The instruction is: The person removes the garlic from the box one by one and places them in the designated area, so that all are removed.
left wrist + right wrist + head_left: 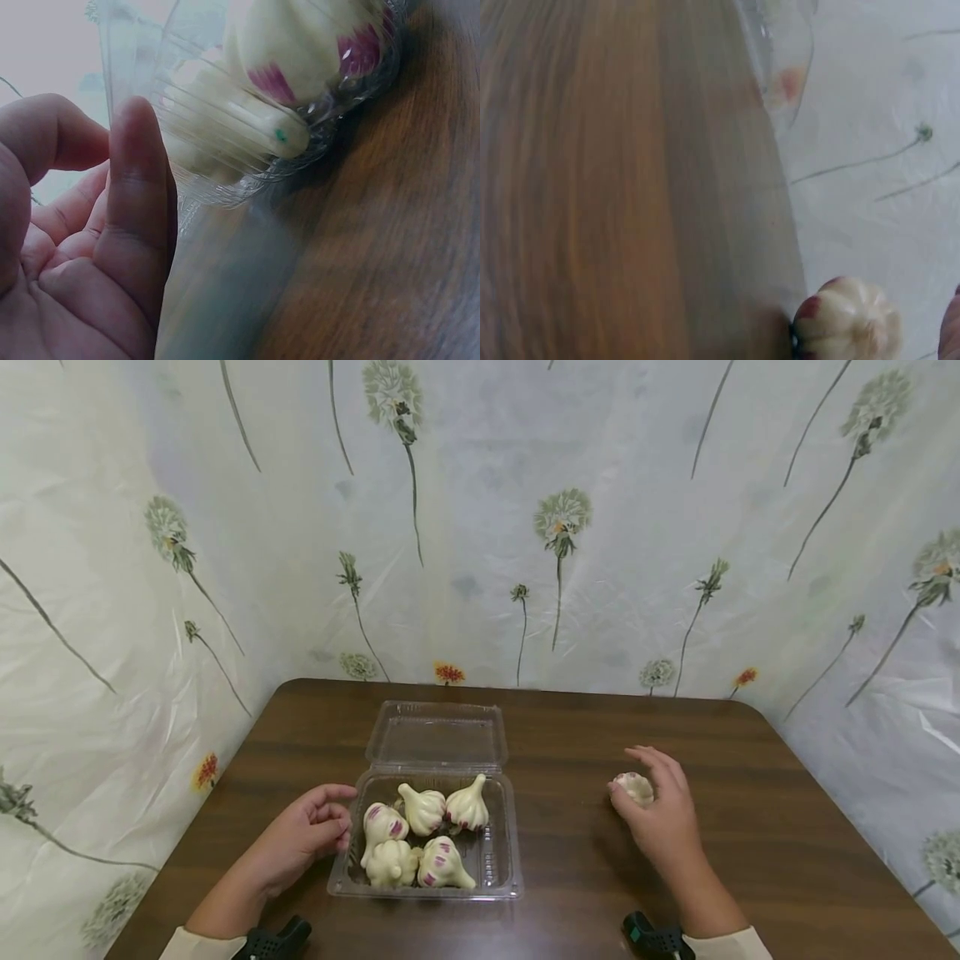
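Beside the left rim of a clear plastic clamshell box [498, 885], my left hand [303, 835] pinches its edge between thumb [135, 172] and forefinger. Several garlic bulbs [444, 862], cream with purple streaks, lie in the box; its lid [438, 735] is folded back. Off to the right, another garlic bulb [636, 787] sits on the table. My right hand [663, 814] is spread over and around that bulb, with thumb and forefinger apart. In the right wrist view a gap shows between a finger [950, 330] and the bulb [847, 322]; thumb contact is hidden.
The dark wooden table [558, 860] reaches back to a wall covering [480, 527] printed with dandelions. The same covering hangs along the left and right sides. Dark straps with camera mounts [277, 939] are worn at both wrists.
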`<state>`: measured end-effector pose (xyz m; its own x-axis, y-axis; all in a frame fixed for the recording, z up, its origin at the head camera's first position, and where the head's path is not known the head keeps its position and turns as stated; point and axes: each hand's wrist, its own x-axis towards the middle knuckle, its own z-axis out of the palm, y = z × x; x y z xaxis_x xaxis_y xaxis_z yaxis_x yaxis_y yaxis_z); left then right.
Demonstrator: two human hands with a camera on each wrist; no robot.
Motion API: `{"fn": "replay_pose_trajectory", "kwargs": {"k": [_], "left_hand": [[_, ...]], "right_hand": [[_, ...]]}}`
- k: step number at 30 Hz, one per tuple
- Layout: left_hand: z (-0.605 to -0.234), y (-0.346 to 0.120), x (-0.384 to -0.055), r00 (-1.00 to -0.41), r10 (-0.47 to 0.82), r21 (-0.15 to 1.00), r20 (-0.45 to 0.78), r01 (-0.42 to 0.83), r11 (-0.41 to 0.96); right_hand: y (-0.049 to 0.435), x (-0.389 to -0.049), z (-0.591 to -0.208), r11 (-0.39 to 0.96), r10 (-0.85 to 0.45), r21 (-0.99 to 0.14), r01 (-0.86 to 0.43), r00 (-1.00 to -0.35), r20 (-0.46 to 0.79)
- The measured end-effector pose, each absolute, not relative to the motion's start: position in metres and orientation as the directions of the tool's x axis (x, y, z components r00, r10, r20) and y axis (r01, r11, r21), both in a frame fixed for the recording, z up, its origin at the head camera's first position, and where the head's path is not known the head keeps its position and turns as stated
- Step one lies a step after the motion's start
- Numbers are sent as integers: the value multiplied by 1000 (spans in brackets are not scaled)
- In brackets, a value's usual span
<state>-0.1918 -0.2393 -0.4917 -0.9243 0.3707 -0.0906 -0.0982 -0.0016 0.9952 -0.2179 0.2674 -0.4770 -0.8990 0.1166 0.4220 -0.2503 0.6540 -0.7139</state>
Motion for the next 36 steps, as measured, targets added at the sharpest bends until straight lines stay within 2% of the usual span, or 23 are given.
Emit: {"fn": "replay_pose_trajectory", "kwargs": {"k": [11,22,36], "left_hand": [[-489,-238,-195,-928,360,995,-96,-98,12],[-490,-238,-194,-928,360,995,-92,-97,4],[-489,-238,-191,-929,359,995,-95,-99,9]], "right_hand": [[253,-218,-475,616,8,-680,-398,-860,510],[244,-209,-469,629,-92,-688,-362,-914,396],[223,-202,-478,508,-172,-760,-404,-913,370]]}}
